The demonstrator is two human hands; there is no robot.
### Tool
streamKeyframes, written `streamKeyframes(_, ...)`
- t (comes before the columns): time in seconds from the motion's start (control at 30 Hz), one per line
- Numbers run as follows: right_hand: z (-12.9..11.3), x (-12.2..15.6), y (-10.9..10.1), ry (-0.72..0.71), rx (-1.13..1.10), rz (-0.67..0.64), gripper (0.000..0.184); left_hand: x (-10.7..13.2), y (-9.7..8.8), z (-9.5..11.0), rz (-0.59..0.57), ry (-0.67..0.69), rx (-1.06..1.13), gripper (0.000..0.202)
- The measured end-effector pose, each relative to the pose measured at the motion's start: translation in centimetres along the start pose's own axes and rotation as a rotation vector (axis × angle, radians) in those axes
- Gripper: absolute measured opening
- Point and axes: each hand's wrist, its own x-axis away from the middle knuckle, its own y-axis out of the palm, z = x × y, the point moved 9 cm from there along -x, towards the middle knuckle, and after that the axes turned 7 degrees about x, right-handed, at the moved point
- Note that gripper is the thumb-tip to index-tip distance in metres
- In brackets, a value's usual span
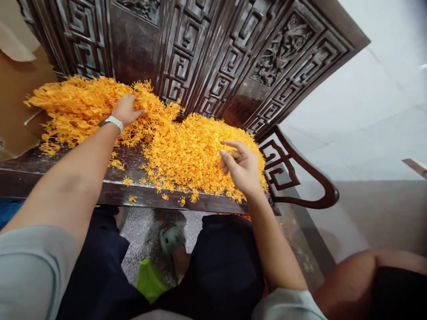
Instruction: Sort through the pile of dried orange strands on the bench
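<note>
A big heap of small orange plastic flower pieces [187, 151] covers the seat of a dark carved wooden bench [66, 178]. My left hand [126, 109], with a white watch at the wrist, lies on the left part of the heap, fingers curled into the pieces. My right hand [240, 165] hovers over the right part of the heap, with thumb and fingers pinched together; I cannot make out anything in them. Longer orange sprigs [73, 102] lie at the far left of the heap.
The bench's carved back [207, 53] rises behind the heap, and its curved armrest [300, 173] stands at the right. A cardboard box [16, 89] sits at the left. Loose pieces [133, 199] dot the seat's front edge. Another person's knee [363, 275] shows at lower right.
</note>
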Motion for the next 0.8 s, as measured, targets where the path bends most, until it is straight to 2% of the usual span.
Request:
streamKeyframes(0.07,-0.3,0.2,1.7,-0.010,-0.045,-0.196,0.024,0.1,0.4,1.3,-0.005,-0.013,-0.044,0.060)
streamKeyframes(0.17,-0.7,1.1,4.8,-0.055,-0.039,-0.564,0.026,0.7,0.5,3.3,0.016,-0.020,-0.052,0.053)
streamKeyframes(0.2,-0.4,1.0,5.1,-0.050,-0.066,-0.591,0.027,0.8,0.5,4.0,0.019,-0.017,-0.044,0.053)
streamKeyframes(0.23,0.1,0.3,5.0,-0.029,-0.117,-0.535,0.029,0.9,0.4,4.5,0.020,-0.012,-0.036,0.054)
streamKeyframes(0.27,0.9,-0.8,4.4,0.010,-0.186,-0.422,0.031,0.9,0.3,5.0,0.016,-0.003,-0.030,0.055)
streamKeyframes(0.33,3.6,-2.7,3.2,0.126,-0.320,-0.178,0.033,0.7,-0.1,5.8,0.011,0.012,-0.026,0.058)
streamKeyframes(0.37,5.1,-3.4,3.1,0.193,-0.372,-0.108,0.032,0.5,-0.4,6.0,0.011,0.016,-0.025,0.060)
streamKeyframes(0.47,8.7,-4.3,4.1,0.371,-0.495,-0.076,0.029,0.1,-1.3,6.3,0.027,0.008,-0.028,0.063)
streamKeyframes(0.53,9.6,-4.5,4.7,0.404,-0.546,-0.052,0.028,0.0,-1.7,6.3,0.044,0.011,-0.054,0.063)
streamKeyframes(0.6,9.2,-5.1,5.5,0.356,-0.531,-0.031,0.027,0.1,-1.7,6.5,0.044,0.029,-0.093,0.062)
streamKeyframes(0.67,8.0,-6.1,7.4,0.268,-0.420,-0.062,0.025,0.5,-1.2,6.4,0.026,0.038,-0.110,0.060)
streamKeyframes(0.73,6.5,-7.3,10.3,0.154,-0.228,-0.114,0.023,1.0,-0.5,6.3,-0.003,0.037,-0.088,0.061)
streamKeyframes(0.8,5.2,-8.5,13.7,0.023,-0.005,-0.142,0.031,1.6,0.6,6.2,-0.077,0.052,-0.049,0.064)
